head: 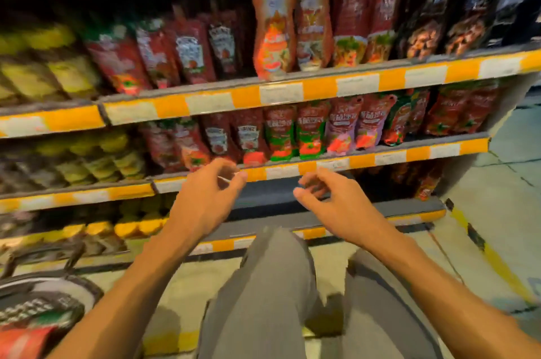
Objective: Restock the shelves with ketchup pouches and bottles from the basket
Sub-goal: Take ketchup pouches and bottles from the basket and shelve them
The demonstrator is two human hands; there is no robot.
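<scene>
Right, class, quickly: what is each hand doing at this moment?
Left hand: open, fingers loosely curled, holding nothing.
Right hand: open, fingers loosely curled, holding nothing.

The one word that reads is "HEINZ", in white on the dark red ketchup pouch [249, 142] standing on the second shelf [363, 160], just above the left hand [205, 197]. The pouch to its left bears the same keystone-shaped label, but its lettering is blurred. Print on other pouches and the shelf-edge price tags is too smeared to read.
</scene>
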